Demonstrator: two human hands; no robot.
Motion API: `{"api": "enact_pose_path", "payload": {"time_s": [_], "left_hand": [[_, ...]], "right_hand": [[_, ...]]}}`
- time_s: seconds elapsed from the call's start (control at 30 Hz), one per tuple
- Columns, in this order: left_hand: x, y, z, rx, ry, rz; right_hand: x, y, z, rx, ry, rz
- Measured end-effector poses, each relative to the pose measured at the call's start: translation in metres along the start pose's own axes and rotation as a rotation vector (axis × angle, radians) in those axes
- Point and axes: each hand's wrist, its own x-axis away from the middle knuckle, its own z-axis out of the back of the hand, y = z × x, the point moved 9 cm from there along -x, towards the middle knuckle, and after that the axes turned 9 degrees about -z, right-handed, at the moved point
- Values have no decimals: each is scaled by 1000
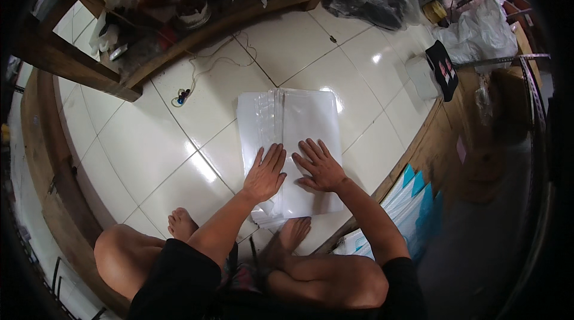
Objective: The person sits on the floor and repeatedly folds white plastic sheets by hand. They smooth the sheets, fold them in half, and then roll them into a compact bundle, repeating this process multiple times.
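Observation:
A stack of clear plastic sleeves (310, 116) lies on the tiled floor in front of me, its left part fanned into several overlapping edges. Flat on the middle of the stack rests my left hand (265, 171), fingers stretched out and pointing away from me. To its right, my right hand (318, 167) presses on the smooth right half with its fingers spread. Neither hand grips anything. Whether the sleeves are bags or plain sheets is hard to tell.
A cord with a small dark blue piece (183, 97) lies at the left. Behind it stands a wooden shelf (221, 16) with clutter. At the right are a white container with a black cloth (441, 70), plastic-wrapped bundles (478, 30) and blue-and-white packs (399, 207). My bare feet flank the stack's near edge.

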Motion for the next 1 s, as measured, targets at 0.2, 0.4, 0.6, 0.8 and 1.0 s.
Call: {"api": "enact_pose_path", "payload": {"time_s": [0.2,0.4,0.6,0.8,1.0], "left_hand": [[3,2,-10,-13,1,20],[12,4,-20,-65,-35,35],[3,11,-14,-24,-47,47],[6,10,-13,-48,-22,28],[4,12,-10,-39,9,-7]], "right_hand": [[-38,-38,3,-104,45,203],[-36,-40,-4,-187,55,340],[-27,-11,0,-142,-3,260],[-25,-9,-3,-110,7,277],[-9,8,-4,-60,-24,281]]}}
